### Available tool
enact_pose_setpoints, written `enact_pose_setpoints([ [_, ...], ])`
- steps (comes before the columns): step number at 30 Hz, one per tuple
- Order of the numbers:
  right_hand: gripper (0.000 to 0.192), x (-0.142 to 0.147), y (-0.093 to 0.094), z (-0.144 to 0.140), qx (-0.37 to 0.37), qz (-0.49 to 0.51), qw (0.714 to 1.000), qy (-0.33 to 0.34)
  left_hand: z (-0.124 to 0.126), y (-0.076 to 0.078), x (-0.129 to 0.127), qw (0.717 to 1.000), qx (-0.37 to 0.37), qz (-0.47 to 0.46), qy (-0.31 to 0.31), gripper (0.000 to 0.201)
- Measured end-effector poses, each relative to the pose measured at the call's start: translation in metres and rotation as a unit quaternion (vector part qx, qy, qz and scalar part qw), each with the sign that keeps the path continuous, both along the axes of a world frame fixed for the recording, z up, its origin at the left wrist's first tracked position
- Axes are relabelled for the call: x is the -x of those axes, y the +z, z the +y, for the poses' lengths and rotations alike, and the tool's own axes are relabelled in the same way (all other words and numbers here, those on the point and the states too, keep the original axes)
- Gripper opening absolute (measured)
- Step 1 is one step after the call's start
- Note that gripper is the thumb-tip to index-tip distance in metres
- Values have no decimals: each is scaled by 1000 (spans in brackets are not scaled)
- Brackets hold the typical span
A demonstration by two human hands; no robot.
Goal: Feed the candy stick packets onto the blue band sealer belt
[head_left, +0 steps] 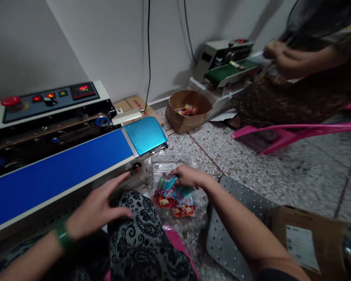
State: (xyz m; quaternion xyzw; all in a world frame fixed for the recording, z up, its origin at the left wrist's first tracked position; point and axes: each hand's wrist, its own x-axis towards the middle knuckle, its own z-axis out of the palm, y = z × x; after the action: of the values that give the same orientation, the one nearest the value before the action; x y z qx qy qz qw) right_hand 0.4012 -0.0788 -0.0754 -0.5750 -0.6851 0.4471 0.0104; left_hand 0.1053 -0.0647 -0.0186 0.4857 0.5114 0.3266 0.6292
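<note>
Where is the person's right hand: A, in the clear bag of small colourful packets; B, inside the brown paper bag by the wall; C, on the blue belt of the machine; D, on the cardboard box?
A: the right hand reaches into the clear bag, fingers on the colourful packets.

Sealing machine (46, 156) stands at left on the floor (280, 175). Clear tray (175, 195) lies on the floor off the machine's right end, packets (175, 201) inside. Paper bag (187, 111) behind, by the wall. Second machine (225, 64) at far right corner. Carton (310, 238) at near right.
</note>
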Motion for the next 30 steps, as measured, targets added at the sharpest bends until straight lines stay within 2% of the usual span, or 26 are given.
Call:
enact_pose_setpoints([
  [1,19,5,27,7,-28,31,999,2,6,0,-17,996,-11,7,-83,77],
  [2,18,12,52,14,-56,61,996,10,13,-1,-33,990,-15,-14,-137,81],
  [4,19,28,93,32,-98,97,990,35,24,-3,-59,977,1,-71,-201,78],
  [6,19,47,121,53,-123,94,987,53,32,-4,-69,972,28,-117,-201,64],
  [9,22,73,139,84,-162,96,982,26,40,-1,-57,978,58,-166,-110,44],
  [12,29,98,139,101,-152,237,955,-96,45,5,-30,973,46,-225,-11,37],
  [15,44,126,123,98,-80,422,874,-226,50,12,-6,960,33,-259,103,29],
  [17,42,146,106,88,-92,494,821,-271,53,15,5,948,25,-271,168,23],
  [19,37,166,91,79,-120,504,810,-274,53,17,13,941,2,-281,190,22],
  [23,39,196,71,75,-121,528,791,-283,51,17,26,940,-33,-293,172,31],
  [27,31,210,61,81,-117,568,762,-287,52,14,39,933,-9,-293,207,29],
  [30,29,217,56,83,-127,573,752,-300,55,9,45,932,8,-292,216,31],
])
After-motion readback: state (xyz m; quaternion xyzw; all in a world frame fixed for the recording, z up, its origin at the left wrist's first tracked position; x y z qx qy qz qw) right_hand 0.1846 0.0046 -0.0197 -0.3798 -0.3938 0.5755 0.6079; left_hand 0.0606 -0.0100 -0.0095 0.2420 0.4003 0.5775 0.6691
